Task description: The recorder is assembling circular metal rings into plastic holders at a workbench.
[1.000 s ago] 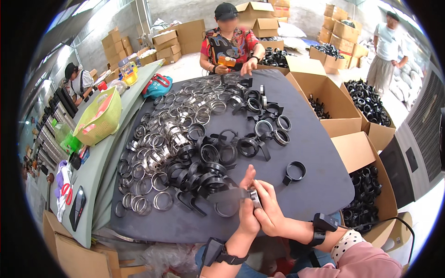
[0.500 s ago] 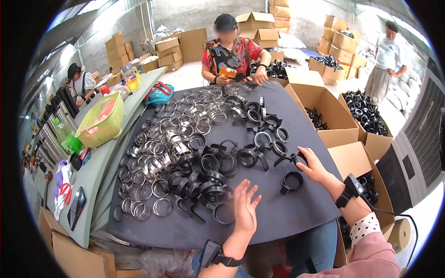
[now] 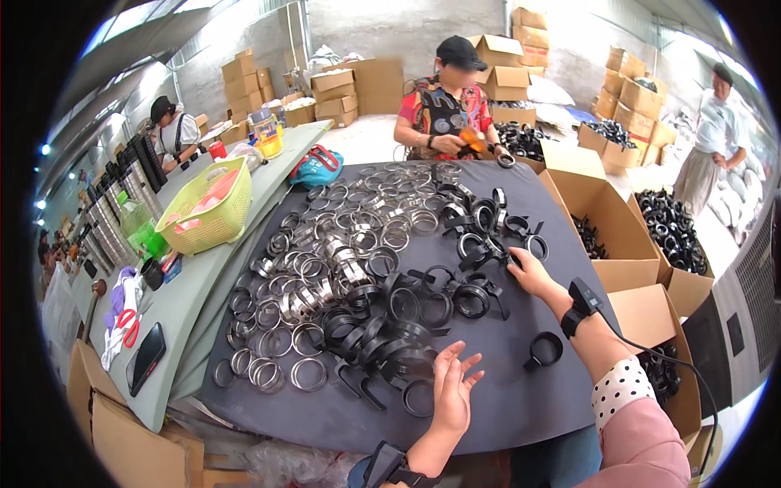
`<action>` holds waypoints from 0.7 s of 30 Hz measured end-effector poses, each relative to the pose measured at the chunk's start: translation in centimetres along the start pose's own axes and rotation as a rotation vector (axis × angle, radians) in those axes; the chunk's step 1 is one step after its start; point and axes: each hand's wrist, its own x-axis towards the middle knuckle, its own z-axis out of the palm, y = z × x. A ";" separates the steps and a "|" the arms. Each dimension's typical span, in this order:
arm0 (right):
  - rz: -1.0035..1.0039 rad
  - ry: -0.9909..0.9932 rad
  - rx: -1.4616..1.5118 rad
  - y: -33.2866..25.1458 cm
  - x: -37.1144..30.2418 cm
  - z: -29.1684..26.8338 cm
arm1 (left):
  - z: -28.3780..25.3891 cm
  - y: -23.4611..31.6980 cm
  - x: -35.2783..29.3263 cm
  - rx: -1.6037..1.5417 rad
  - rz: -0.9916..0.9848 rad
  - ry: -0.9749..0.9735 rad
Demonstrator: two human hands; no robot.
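Fingers (image 3: 460, 366) of left hand (image 3: 451, 398): spread open, palm up, empty, hovering just above the near edge of the desk (image 3: 488, 423). Nearest item: a black plastic ring (image 3: 417, 398) lying flat just left of the palm, not touched.

Fingers of right hand (image 3: 533, 275): extended and loosely open, laid on the black clamp rings (image 3: 480, 244) in the middle-right of the desk. Touching the pile at its right edge; no ring seen closed in the grip. Black wrist strap (image 3: 579, 302) with cable (image 3: 651, 342) worn on the right forearm; similar strap (image 3: 389, 465) on the left wrist. Pink sleeve (image 3: 643, 443) with dotted cuff on the right arm.

Single black ring with tab (image 3: 546, 350): lying alone on the dark desk cover, between the two hands, near the right forearm, apart from both piles.

Silver metal rings (image 3: 325, 276): spread in a wide heap across the left and far half of the desk. Black rings heaped beside them toward the centre and near side.

Open cardboard boxes (image 3: 606, 220) along the right edge of the desk, holding more black rings. Yellow basket (image 3: 207, 213), red-handled scissors (image 3: 126, 321) and a dark phone (image 3: 146, 356) on the grey side desk at left.

Another person in a patterned shirt (image 3: 443, 110) seated at the far end, hands busy with a small part.
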 end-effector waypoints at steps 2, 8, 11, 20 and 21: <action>-0.127 0.183 -0.396 -1.9 1.1 1.0 | -0.2 0.1 0.2 -0.026 -0.026 0.015; 0.148 -0.178 -0.221 -10.5 -1.0 -0.8 | -0.2 0.3 0.3 -0.023 -0.050 0.027; 0.285 -0.328 0.061 -8.6 -2.7 -0.8 | 0.0 -0.1 0.6 0.034 -0.126 0.031; 0.240 -0.116 0.649 -16.3 -14.7 -4.9 | -0.9 -1.5 -0.6 0.896 0.239 -0.089; 0.334 -0.213 0.853 -17.7 -15.9 -5.4 | -0.7 -1.5 -0.5 0.987 0.387 -0.012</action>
